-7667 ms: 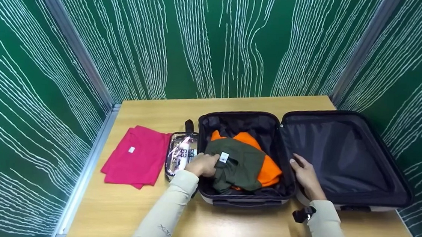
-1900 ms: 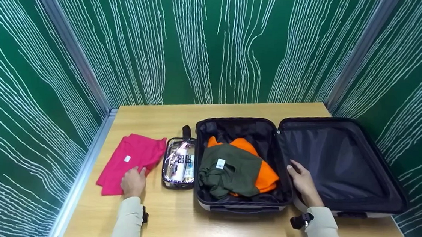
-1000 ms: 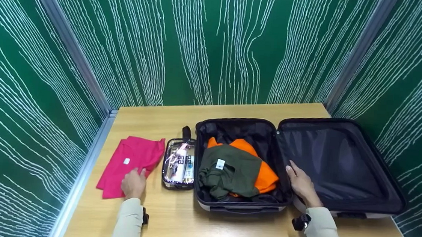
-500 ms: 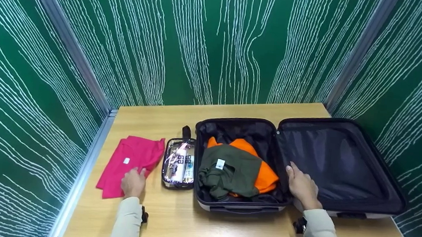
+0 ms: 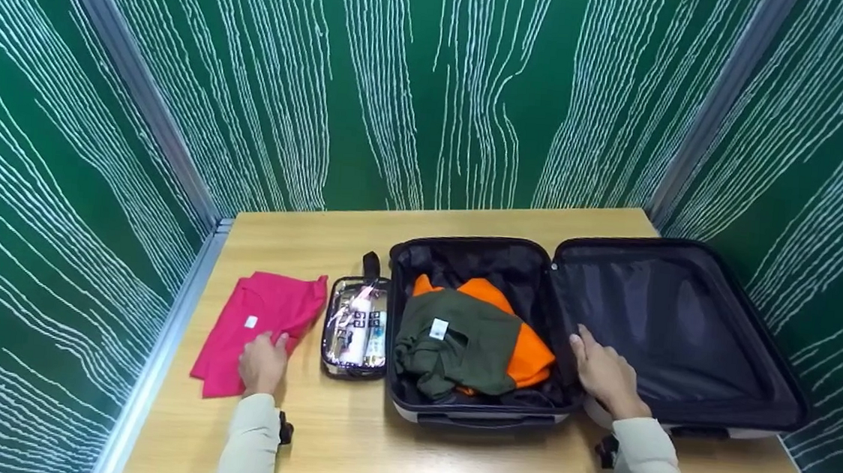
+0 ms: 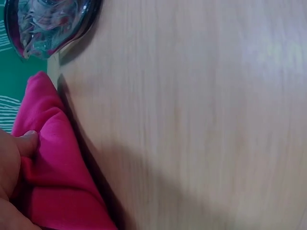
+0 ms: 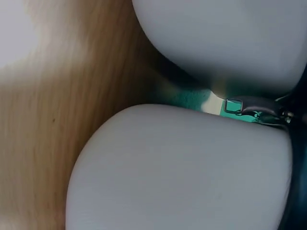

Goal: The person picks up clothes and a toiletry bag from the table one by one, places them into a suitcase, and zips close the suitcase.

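Note:
In the head view a folded pink shirt (image 5: 254, 302) with a white tag lies on the table's left. My left hand (image 5: 263, 363) pinches its near right edge; in the left wrist view the thumb (image 6: 28, 143) presses into a fold of the cloth. An open black-lined suitcase (image 5: 482, 422) stands at centre right. In its left half a dark green shirt (image 5: 477, 346) with a white tag lies over an orange garment (image 5: 532, 356). My right hand (image 5: 610, 375) holds the inner rim of the suitcase lid (image 5: 693, 325); in the right wrist view the hand is out of sight.
A clear toiletry bag (image 5: 356, 329) with black edging and a strap stands between the pink shirt and the suitcase. The wooden table (image 5: 344, 448) is enclosed by green, white-streaked walls (image 5: 461, 119). The suitcase's pale outer shells (image 7: 182, 167) show in the right wrist view.
The left hand has left the green shirt in the suitcase and gone left to the pink shirt, whose right side is now gathered. The right hand has stayed at the lid rim, its fingers shifting slightly.

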The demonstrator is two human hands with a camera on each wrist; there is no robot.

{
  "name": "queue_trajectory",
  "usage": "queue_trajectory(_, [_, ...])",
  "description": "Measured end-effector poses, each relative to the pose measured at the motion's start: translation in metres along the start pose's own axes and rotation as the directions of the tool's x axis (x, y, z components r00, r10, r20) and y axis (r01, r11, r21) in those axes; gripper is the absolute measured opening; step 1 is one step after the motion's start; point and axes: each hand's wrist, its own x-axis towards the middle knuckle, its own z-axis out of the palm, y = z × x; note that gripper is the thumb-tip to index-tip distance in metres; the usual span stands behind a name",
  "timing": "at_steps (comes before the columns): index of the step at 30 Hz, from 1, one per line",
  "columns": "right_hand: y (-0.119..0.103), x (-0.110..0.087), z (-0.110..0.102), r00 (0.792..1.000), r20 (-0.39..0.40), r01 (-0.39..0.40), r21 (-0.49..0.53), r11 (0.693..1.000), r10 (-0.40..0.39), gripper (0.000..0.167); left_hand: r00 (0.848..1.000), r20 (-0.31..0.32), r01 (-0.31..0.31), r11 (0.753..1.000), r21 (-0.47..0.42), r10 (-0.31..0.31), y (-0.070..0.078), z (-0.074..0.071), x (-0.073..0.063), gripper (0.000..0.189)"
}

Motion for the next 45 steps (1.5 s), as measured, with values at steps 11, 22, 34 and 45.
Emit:
queue_trajectory(11, [0.004,0.001,0.003,0.999,-0.038,-0.003,0.043,0.999,0.005,0.065,0.999,-0.037,-0.01,0.999,-0.038,0.009,0.009,-0.013,0.0,0.043])
queue_trajectory(22, [0.003,0.001,0.002,0.999,-0.047,-0.024,0.065,0.998,0.027,0.065,0.991,-0.123,-0.053,0.998,-0.017,0.051,0.022,-0.029,-0.003,0.041])
queue_trajectory(34, [0.004,0.0,0.002,0.998,-0.065,-0.019,0.077,0.997,0.024,0.065,0.965,-0.243,-0.104,0.994,-0.028,0.095,0.04,-0.051,-0.003,0.029])
queue_trajectory(45, [0.004,0.0,0.002,0.998,-0.06,-0.016,0.086,0.996,0.022,0.065,0.956,-0.274,-0.126,0.991,-0.047,0.109,0.049,-0.066,-0.001,0.028])
